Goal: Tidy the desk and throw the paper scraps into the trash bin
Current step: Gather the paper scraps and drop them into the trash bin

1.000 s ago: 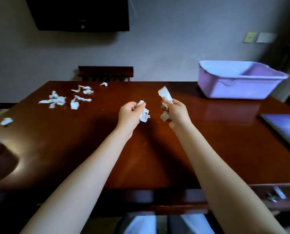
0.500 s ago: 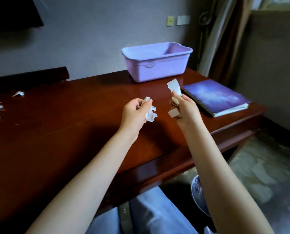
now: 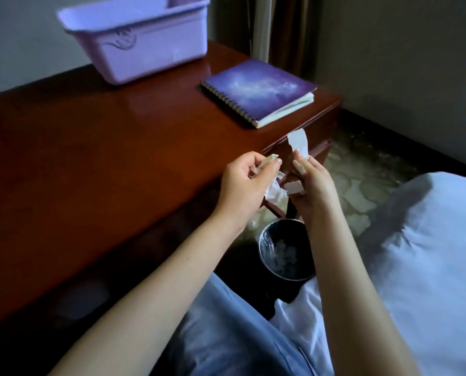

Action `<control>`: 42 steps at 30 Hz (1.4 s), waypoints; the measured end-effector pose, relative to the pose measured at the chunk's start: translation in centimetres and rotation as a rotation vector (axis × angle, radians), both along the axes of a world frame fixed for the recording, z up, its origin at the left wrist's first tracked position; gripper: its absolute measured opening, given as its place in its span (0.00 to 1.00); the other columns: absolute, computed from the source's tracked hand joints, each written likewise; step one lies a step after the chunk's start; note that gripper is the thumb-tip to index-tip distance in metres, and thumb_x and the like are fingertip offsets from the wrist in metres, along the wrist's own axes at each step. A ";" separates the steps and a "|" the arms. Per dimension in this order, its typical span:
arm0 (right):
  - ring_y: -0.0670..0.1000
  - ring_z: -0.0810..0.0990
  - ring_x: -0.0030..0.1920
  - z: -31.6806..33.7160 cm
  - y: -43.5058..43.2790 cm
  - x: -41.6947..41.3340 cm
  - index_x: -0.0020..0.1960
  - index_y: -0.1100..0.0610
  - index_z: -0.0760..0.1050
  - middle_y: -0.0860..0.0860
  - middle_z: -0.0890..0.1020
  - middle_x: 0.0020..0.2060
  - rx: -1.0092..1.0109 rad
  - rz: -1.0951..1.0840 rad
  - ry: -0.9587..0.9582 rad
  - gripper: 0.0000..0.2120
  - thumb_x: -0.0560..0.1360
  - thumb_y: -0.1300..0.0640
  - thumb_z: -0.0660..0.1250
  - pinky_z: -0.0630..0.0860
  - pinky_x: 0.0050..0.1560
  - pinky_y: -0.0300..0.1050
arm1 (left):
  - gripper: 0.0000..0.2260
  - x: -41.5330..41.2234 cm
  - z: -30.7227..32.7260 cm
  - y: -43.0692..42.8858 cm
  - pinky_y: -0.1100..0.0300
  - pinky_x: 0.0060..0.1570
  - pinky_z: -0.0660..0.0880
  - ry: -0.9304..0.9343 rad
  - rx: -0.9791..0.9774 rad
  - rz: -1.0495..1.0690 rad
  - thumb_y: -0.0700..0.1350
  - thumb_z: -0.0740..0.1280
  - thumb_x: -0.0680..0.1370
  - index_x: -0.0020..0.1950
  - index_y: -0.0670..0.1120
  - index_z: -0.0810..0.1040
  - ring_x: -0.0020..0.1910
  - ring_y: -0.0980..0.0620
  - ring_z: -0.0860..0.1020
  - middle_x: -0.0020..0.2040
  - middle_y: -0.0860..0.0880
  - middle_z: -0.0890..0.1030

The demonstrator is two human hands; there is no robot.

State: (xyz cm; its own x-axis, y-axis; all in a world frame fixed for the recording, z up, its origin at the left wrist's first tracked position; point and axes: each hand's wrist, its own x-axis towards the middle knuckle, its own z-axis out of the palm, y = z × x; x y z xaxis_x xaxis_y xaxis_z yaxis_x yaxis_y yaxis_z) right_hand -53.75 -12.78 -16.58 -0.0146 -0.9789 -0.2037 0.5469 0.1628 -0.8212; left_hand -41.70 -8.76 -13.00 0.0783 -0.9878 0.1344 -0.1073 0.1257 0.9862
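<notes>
My left hand (image 3: 241, 185) is closed on crumpled white paper scraps (image 3: 274, 189) that stick out below its fingers. My right hand (image 3: 314, 183) pinches a longer white paper strip (image 3: 298, 142) that stands up above the fingers, with smaller bits tucked between them. Both hands hover side by side just past the front right edge of the dark red wooden desk (image 3: 90, 147). Below them on the floor stands a round black trash bin (image 3: 286, 251) with a clear liner and white scraps inside.
A lilac plastic tub (image 3: 142, 42) stands at the back of the desk. A purple spiral notebook (image 3: 259, 90) lies at the right corner. A white bed or cushion (image 3: 427, 240) is at right, my blue-clad legs below, curtains behind the desk.
The view has swung right and down, off the scrap-strewn left side. My hands, still holding the scraps, have come from over the desk to its right edge, above the bin.
</notes>
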 end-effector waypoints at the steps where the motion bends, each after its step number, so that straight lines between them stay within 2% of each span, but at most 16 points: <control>1: 0.51 0.78 0.32 -1.2 0.1 -0.9 0.45 0.60 0.73 0.55 0.77 0.36 0.029 -0.004 0.008 0.07 0.78 0.56 0.64 0.77 0.32 0.41 | 0.09 -0.9 -0.8 0.0 0.68 0.31 0.68 -0.006 0.022 -0.026 0.43 0.68 0.76 0.38 0.41 0.76 0.28 0.61 0.69 0.25 0.57 0.74; 3: 0.54 0.77 0.37 -3.7 0.3 -2.4 0.49 0.60 0.73 0.57 0.75 0.40 0.092 -0.033 0.017 0.08 0.77 0.55 0.65 0.78 0.36 0.42 | 0.10 -2.5 -2.5 -0.3 0.66 0.31 0.68 -0.018 0.062 -0.064 0.44 0.69 0.75 0.39 0.39 0.77 0.28 0.60 0.68 0.25 0.56 0.74; 6: 0.53 0.77 0.34 -6.9 0.2 -4.1 0.44 0.61 0.73 0.57 0.76 0.37 0.177 -0.092 0.011 0.07 0.78 0.58 0.63 0.77 0.32 0.39 | 0.11 -4.4 -5.7 -1.1 0.61 0.32 0.65 -0.040 0.130 -0.096 0.46 0.69 0.73 0.37 0.40 0.76 0.29 0.56 0.68 0.28 0.51 0.72; 10: 0.48 0.78 0.27 -10.7 -0.9 -5.4 0.39 0.59 0.71 0.52 0.78 0.28 0.289 -0.118 0.074 0.10 0.79 0.59 0.62 0.75 0.29 0.37 | 0.12 -6.3 -10.0 -2.6 0.67 0.26 0.59 -0.107 0.284 -0.105 0.42 0.69 0.75 0.34 0.41 0.72 0.22 0.60 0.62 0.25 0.54 0.66; 14: 0.53 0.73 0.31 -15.3 -2.5 -6.2 0.36 0.58 0.71 0.55 0.74 0.31 0.442 -0.140 0.171 0.11 0.78 0.59 0.64 0.69 0.35 0.44 | 0.12 -7.1 -13.9 -4.4 0.71 0.22 0.59 -0.165 0.442 -0.113 0.41 0.68 0.76 0.35 0.42 0.69 0.19 0.60 0.62 0.26 0.51 0.64; 19: 0.49 0.72 0.32 -20.5 -4.1 -6.9 0.39 0.57 0.74 0.51 0.75 0.33 0.696 -0.083 0.261 0.09 0.77 0.58 0.65 0.64 0.32 0.42 | 0.15 -7.1 -18.5 -6.3 0.70 0.22 0.59 -0.223 0.611 -0.091 0.40 0.66 0.77 0.33 0.46 0.65 0.27 0.56 0.61 0.29 0.50 0.63; 24: 0.58 0.79 0.42 -31.3 -6.6 -8.5 0.44 0.64 0.79 0.59 0.80 0.42 0.911 -0.006 0.367 0.08 0.69 0.58 0.69 0.76 0.46 0.49 | 0.13 -7.0 -21.7 -8.2 0.61 0.30 0.59 -0.250 0.727 -0.064 0.42 0.66 0.76 0.34 0.46 0.66 0.29 0.53 0.62 0.30 0.50 0.64; 25: 0.58 0.79 0.40 -32.8 -6.9 -8.8 0.42 0.64 0.78 0.60 0.80 0.41 0.943 0.008 0.383 0.07 0.69 0.60 0.68 0.77 0.43 0.49 | 0.14 -6.9 -22.3 -8.4 0.59 0.30 0.58 -0.233 0.748 -0.049 0.43 0.67 0.76 0.33 0.46 0.66 0.28 0.53 0.62 0.30 0.49 0.64; 29: 0.53 0.73 0.31 -30.3 -7.0 -8.4 0.35 0.59 0.72 0.56 0.75 0.32 0.981 -0.040 0.384 0.09 0.73 0.65 0.63 0.73 0.27 0.42 | 0.13 -6.5 -24.4 -9.0 0.59 0.30 0.58 -0.220 0.817 -0.033 0.44 0.67 0.75 0.33 0.46 0.67 0.28 0.51 0.63 0.32 0.45 0.67; 31: 0.53 0.74 0.31 -30.6 -7.2 -8.4 0.38 0.57 0.73 0.56 0.77 0.35 0.980 -0.062 0.345 0.09 0.77 0.62 0.61 0.76 0.32 0.46 | 0.14 -6.5 -25.3 -9.3 0.59 0.30 0.58 -0.206 0.842 -0.032 0.44 0.67 0.75 0.32 0.46 0.67 0.28 0.51 0.63 0.32 0.45 0.68; 34: 0.54 0.76 0.28 -31.1 -7.4 -8.7 0.44 0.62 0.74 0.57 0.78 0.31 0.977 -0.094 0.288 0.13 0.80 0.53 0.60 0.75 0.30 0.43 | 0.15 -6.6 -26.5 -9.9 0.60 0.30 0.59 -0.200 0.890 -0.030 0.45 0.67 0.75 0.32 0.47 0.66 0.28 0.52 0.64 0.30 0.47 0.68; 36: 0.58 0.80 0.36 -31.7 -7.6 -8.8 0.52 0.62 0.74 0.59 0.79 0.36 0.980 -0.122 0.254 0.15 0.79 0.50 0.60 0.79 0.41 0.51 | 0.15 -7.0 -27.2 -10.3 0.61 0.29 0.58 -0.186 0.924 -0.041 0.45 0.67 0.75 0.31 0.47 0.66 0.27 0.52 0.63 0.30 0.47 0.68; 38: 0.62 0.81 0.49 -32.4 -7.6 -8.9 0.59 0.64 0.73 0.61 0.81 0.49 0.988 -0.146 0.241 0.20 0.78 0.48 0.61 0.78 0.52 0.60 | 0.15 -7.6 -28.0 -10.7 0.62 0.27 0.57 -0.158 0.972 -0.039 0.44 0.67 0.76 0.31 0.46 0.66 0.26 0.52 0.63 0.30 0.47 0.68; 39: 0.63 0.80 0.51 -32.1 -7.5 -8.8 0.62 0.64 0.72 0.61 0.80 0.52 0.992 -0.141 0.232 0.21 0.79 0.47 0.60 0.78 0.51 0.60 | 0.15 -8.1 -28.3 -10.8 0.64 0.25 0.57 -0.133 1.004 -0.033 0.44 0.66 0.76 0.31 0.46 0.66 0.25 0.52 0.63 0.30 0.46 0.68; 41: 0.58 0.80 0.45 -31.4 -7.2 -8.2 0.59 0.61 0.72 0.58 0.80 0.49 0.975 -0.152 0.158 0.17 0.80 0.48 0.59 0.78 0.43 0.53 | 0.15 -9.1 -28.7 -11.0 0.69 0.21 0.54 -0.069 1.063 -0.022 0.44 0.65 0.77 0.33 0.45 0.65 0.19 0.53 0.62 0.30 0.44 0.67; 42: 0.56 0.79 0.43 -31.3 -7.0 -7.9 0.58 0.58 0.71 0.56 0.79 0.47 0.979 -0.171 0.107 0.15 0.80 0.48 0.58 0.77 0.44 0.52 | 0.14 -9.7 -28.8 -11.2 0.71 0.19 0.53 -0.049 1.093 -0.018 0.44 0.64 0.78 0.34 0.45 0.66 0.16 0.55 0.61 0.29 0.44 0.67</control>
